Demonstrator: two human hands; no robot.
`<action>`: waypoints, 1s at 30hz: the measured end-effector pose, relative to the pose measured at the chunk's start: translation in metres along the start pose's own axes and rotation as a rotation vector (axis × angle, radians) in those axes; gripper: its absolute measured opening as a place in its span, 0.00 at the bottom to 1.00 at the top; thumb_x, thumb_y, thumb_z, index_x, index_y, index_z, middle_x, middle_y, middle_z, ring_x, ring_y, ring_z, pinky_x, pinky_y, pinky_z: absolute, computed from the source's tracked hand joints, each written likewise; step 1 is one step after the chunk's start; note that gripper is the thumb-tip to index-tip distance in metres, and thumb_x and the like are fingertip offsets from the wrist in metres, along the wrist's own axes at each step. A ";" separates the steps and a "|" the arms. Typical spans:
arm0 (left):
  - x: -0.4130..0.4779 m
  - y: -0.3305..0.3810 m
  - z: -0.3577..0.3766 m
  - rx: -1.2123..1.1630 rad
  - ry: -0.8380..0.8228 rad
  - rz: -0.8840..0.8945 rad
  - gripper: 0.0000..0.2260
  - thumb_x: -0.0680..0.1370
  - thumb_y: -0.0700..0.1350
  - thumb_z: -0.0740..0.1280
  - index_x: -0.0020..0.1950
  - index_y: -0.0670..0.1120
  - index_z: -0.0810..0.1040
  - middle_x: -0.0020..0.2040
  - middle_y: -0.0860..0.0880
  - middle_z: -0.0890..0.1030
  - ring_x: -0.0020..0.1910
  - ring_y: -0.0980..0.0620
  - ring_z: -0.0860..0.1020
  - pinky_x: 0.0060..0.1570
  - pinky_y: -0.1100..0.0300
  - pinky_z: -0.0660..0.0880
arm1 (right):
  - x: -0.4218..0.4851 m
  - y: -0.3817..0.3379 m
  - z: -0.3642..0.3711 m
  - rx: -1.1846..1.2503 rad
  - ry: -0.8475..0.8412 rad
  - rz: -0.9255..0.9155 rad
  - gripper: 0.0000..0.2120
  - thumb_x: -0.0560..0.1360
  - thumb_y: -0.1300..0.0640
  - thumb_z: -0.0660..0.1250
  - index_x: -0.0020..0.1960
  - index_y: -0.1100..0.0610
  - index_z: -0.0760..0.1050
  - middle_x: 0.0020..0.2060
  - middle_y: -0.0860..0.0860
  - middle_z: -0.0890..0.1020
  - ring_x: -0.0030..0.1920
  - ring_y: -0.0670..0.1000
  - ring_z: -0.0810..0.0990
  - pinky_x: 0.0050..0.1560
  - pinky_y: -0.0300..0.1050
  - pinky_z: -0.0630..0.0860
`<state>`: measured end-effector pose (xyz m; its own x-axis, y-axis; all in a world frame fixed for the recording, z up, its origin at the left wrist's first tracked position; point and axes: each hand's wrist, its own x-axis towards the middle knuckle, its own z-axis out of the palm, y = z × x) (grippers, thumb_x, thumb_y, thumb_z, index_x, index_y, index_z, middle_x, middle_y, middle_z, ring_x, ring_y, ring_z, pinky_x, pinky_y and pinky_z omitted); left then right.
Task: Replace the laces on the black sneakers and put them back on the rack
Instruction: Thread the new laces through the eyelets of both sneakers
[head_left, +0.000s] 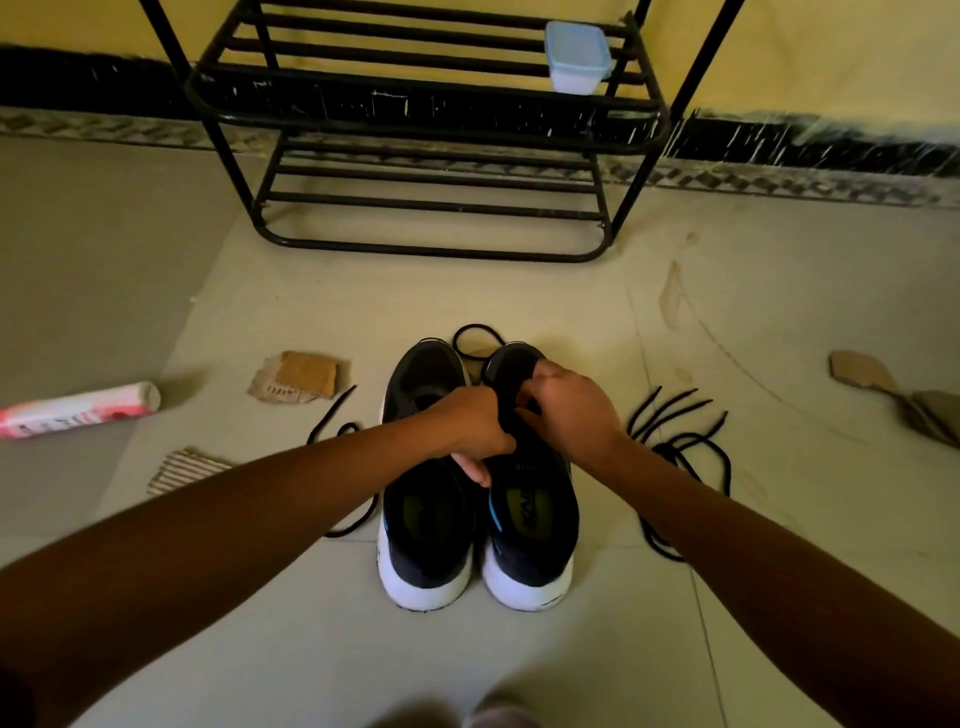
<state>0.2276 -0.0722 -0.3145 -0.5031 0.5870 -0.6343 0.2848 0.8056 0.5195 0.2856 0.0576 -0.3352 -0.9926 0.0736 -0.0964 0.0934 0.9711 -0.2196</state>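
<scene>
Two black sneakers with white soles stand side by side on the floor, the left sneaker (423, 525) and the right sneaker (535, 525), heels toward me. My left hand (467, 426) and my right hand (569, 410) both work over the lace area of the right sneaker, fingers curled and pinching there; what they pinch is hidden. A black lace (475, 335) loops beyond the toes. Loose black laces (680, 441) lie in a heap to the right, and another lace (332, 415) trails to the left. The black metal rack (431, 135) stands against the wall ahead.
A plastic container (577, 57) with a blue lid sits on the rack's upper shelf. Cardboard scraps (296, 376) lie left of the shoes, with more cardboard (862, 371) at the far right. A pink-and-white roll (78, 408) lies on the floor at left.
</scene>
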 end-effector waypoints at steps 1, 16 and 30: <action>-0.001 0.001 -0.001 0.001 -0.002 0.004 0.08 0.75 0.42 0.63 0.36 0.43 0.70 0.30 0.46 0.76 0.30 0.49 0.76 0.35 0.59 0.73 | -0.001 0.000 0.001 0.001 -0.004 -0.005 0.12 0.76 0.52 0.64 0.55 0.58 0.78 0.53 0.56 0.74 0.49 0.58 0.77 0.44 0.46 0.71; -0.003 0.000 -0.003 -0.221 -0.073 -0.132 0.08 0.77 0.43 0.63 0.41 0.39 0.73 0.27 0.46 0.80 0.37 0.46 0.82 0.36 0.62 0.78 | -0.033 0.065 -0.055 0.338 -0.707 0.421 0.10 0.70 0.63 0.69 0.31 0.59 0.73 0.27 0.54 0.73 0.29 0.50 0.71 0.31 0.39 0.71; -0.003 0.004 -0.009 -0.161 -0.130 -0.132 0.11 0.78 0.45 0.64 0.39 0.39 0.73 0.28 0.45 0.81 0.26 0.53 0.80 0.27 0.67 0.76 | -0.029 0.066 -0.048 -0.068 -0.837 0.513 0.08 0.69 0.58 0.72 0.34 0.59 0.77 0.31 0.53 0.76 0.30 0.48 0.74 0.31 0.37 0.73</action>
<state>0.2231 -0.0713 -0.3057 -0.4153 0.4917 -0.7654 0.0848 0.8586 0.5056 0.3169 0.1307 -0.3006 -0.4553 0.3309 -0.8266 0.4672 0.8791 0.0946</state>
